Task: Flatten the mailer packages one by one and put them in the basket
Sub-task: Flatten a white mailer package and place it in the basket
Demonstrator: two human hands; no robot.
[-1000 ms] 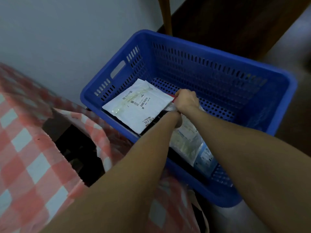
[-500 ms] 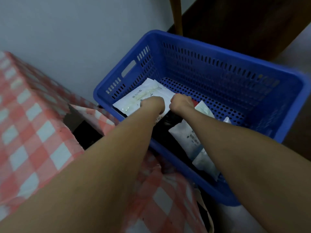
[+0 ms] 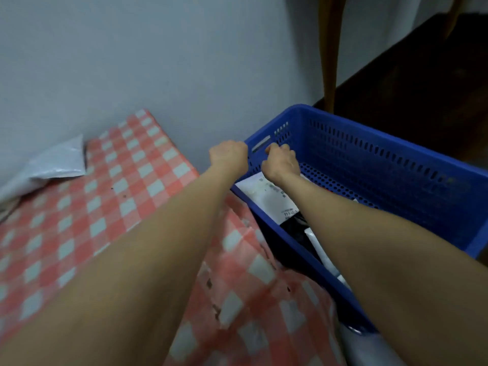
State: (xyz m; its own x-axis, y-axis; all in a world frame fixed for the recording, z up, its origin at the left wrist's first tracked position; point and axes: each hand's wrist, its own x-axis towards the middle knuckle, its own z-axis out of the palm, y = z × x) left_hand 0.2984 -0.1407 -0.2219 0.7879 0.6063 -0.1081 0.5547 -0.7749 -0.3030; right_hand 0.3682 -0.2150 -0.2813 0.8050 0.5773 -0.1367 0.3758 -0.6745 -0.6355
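- Two curled fists at corner of blue basket: left grip outside rim, right grip inside; unclear whether holding anything
- White mailer lying inside, checked surface alongside

The white mailer label shows blurred digits, roughly "72-5-25".
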